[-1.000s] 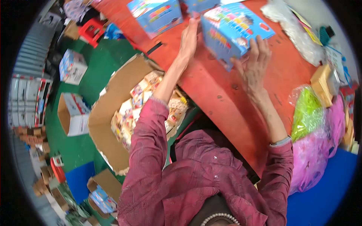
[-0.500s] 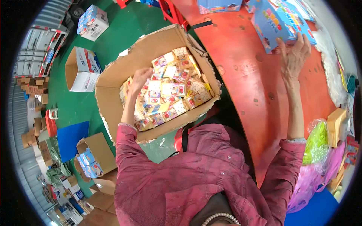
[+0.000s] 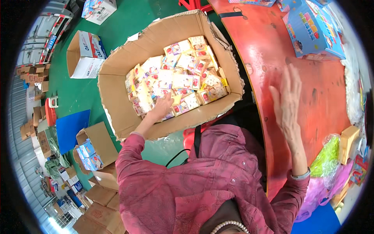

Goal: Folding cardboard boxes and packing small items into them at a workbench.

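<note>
Small pink-and-white packets (image 3: pixel 175 80) are heaped loose in a big open cardboard carton (image 3: pixel 117 97) on the green floor (image 3: pixel 128 23), just left of the red table (image 3: pixel 272 50). Left hand (image 3: pixel 161 106) is down in the pile, fingers closing on some packets. Right hand (image 3: pixel 287 99) hovers flat over the table, fingers spread, holding nothing. Blue printed box (image 3: pixel 313 29) sits further up.

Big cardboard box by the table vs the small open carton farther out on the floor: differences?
The big cardboard box is plain brown; the small carton has white printed sides. The big cardboard box is heaped with small packets, where the left hand reaches in; the small carton looks empty. Both stand open on the green floor.
</note>
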Tool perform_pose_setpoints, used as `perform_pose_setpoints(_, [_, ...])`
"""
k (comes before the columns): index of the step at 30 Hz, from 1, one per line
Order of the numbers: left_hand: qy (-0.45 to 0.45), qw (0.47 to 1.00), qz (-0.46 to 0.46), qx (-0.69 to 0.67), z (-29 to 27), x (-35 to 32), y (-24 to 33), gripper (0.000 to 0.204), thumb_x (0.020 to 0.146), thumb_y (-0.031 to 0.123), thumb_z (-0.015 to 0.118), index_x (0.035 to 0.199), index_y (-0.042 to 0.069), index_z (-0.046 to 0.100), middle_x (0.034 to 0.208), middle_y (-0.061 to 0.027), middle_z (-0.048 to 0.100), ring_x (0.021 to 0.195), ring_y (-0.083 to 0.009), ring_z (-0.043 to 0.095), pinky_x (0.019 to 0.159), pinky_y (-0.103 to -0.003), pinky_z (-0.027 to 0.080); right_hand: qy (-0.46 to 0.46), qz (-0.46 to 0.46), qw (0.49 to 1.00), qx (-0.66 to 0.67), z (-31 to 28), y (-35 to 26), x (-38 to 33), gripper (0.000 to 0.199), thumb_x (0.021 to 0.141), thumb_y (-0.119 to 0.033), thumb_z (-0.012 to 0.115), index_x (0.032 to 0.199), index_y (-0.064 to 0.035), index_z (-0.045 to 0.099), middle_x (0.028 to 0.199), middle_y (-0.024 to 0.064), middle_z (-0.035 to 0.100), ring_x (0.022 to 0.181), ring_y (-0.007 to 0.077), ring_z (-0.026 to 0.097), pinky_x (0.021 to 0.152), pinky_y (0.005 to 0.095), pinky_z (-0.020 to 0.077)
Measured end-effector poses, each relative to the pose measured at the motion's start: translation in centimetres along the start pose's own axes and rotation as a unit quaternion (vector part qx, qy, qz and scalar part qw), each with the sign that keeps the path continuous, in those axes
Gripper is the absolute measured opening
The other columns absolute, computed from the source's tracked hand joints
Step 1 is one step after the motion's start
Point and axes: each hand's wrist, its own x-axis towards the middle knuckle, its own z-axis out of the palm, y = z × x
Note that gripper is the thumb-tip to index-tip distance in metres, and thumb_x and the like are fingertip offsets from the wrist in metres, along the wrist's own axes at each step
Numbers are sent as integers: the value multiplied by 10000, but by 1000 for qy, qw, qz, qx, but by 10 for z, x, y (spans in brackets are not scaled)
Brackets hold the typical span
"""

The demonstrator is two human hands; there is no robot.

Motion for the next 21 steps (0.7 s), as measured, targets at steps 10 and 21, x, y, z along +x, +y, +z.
perform_pose_setpoints(10, [119, 993, -19, -16, -4, 13, -34, 117, 814, 99, 549, 821, -9, 503, 768, -250, 581, 728, -413, 596, 637, -485, 478, -51, 43, 998, 1, 25, 2, -19, 480, 914, -163, 535, 1352, -5, 419, 1439, 173, 345, 1351, 335, 302, 1091, 521, 232])
perform_pose_setpoints(21, [40, 976, -130, -172, -70, 75, -108, 224, 878, 181, 446, 900, -30, 519, 801, -220, 614, 780, -328, 606, 725, -444, 454, -33, 34, 999, -4, 25, 1, -19, 475, 916, -140, 522, 1368, -35, 424, 1447, 145, 357, 1353, 311, 317, 1104, 479, 225])
